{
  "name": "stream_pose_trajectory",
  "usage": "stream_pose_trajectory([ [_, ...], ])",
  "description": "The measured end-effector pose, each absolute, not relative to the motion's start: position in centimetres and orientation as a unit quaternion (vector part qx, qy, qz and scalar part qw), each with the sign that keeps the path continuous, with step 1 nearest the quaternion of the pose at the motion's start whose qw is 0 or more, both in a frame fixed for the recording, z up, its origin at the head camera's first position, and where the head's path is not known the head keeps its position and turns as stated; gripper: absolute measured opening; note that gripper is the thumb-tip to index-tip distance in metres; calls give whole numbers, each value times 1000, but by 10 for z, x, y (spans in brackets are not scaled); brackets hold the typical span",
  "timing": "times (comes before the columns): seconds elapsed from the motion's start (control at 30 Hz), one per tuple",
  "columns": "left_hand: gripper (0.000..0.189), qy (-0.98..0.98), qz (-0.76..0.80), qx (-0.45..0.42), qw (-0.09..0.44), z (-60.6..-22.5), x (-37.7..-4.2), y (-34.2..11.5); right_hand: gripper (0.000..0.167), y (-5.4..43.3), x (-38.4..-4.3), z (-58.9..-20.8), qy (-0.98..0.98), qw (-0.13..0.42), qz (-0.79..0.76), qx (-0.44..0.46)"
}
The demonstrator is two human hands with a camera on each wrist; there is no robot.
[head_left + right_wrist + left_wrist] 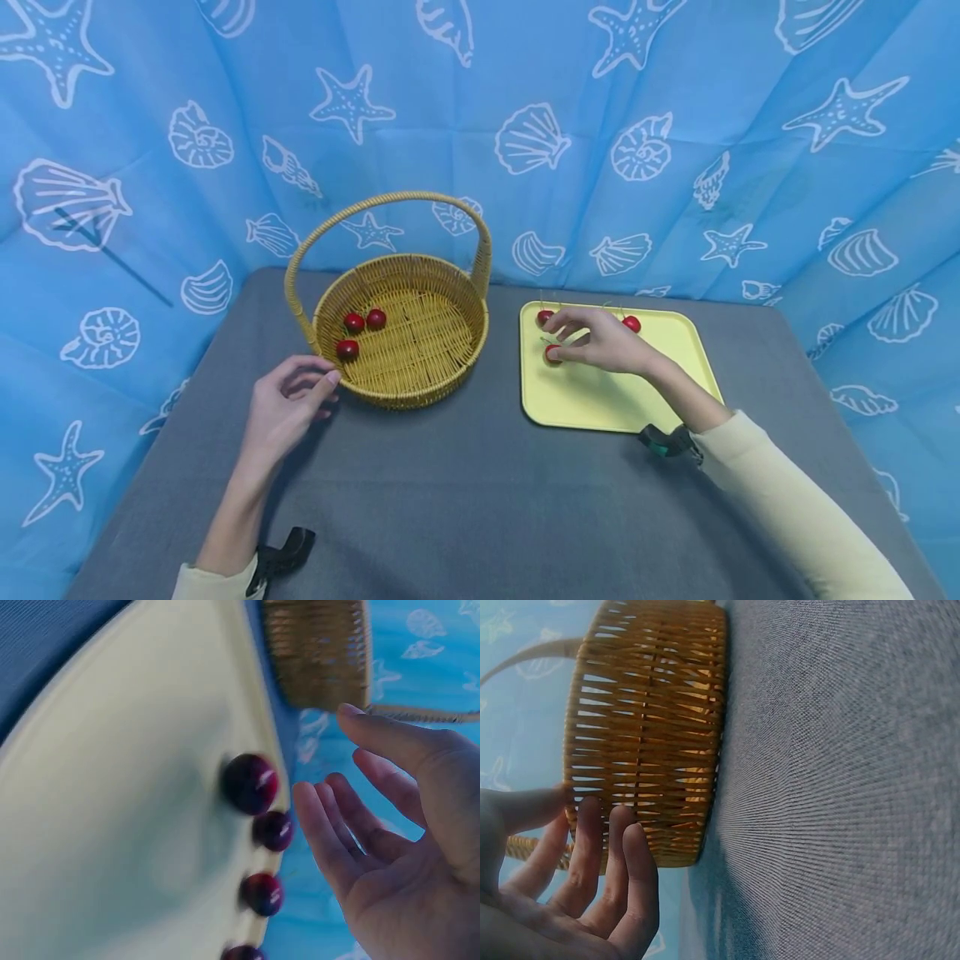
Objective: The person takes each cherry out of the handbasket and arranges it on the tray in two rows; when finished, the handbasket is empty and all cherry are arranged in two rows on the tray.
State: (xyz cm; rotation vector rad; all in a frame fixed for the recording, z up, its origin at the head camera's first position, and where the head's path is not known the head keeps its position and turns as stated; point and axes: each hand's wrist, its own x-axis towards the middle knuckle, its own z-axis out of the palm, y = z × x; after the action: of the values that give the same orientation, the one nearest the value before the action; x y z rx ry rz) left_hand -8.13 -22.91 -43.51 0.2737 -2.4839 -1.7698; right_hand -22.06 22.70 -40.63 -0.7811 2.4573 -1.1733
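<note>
At the near left of the yellow wicker basket [408, 392], my left hand [288, 408] pinches the rim between thumb and forefinger. Seen from the left wrist, its other fingers [634, 859] lie loosely bent along the outside of the woven wall. Three red cherries sit inside the basket, one of them [347, 349] near the left side. Over the pale yellow tray [622, 417] hovers my right hand [600, 340], thumb and fingers spread apart, just above a stemmed cherry [553, 354]. The right wrist view shows a gap between the fingers and the nearest cherry [250, 784].
More cherries lie along the tray's far side, one [632, 323] beyond the right hand. The basket's tall arched handle [390, 197] rises over it. Grey cloth [450, 500] covers the table, and a blue curtain [450, 125] with shell prints hangs behind.
</note>
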Motion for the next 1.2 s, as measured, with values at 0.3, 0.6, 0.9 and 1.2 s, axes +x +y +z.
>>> stream_pose_trajectory([
  [0.3, 37, -813, -575, 86, 38, -436, -81, -230, 34, 186, -217, -385, 842, 131, -416, -317],
  [0.6, 36, -811, -578, 90, 36, -437, -82, -230, 33, 140, -222, -378, 817, 151, -440, -341],
  [0.9, 36, -813, -576, 78, 45, -435, -81, -230, 32, 91, -241, -371, 803, 157, -422, -391],
  [1.2, 38, -812, -576, 88, 39, -436, -82, -230, 34, 37, -261, -365, 793, 187, -394, -424],
])
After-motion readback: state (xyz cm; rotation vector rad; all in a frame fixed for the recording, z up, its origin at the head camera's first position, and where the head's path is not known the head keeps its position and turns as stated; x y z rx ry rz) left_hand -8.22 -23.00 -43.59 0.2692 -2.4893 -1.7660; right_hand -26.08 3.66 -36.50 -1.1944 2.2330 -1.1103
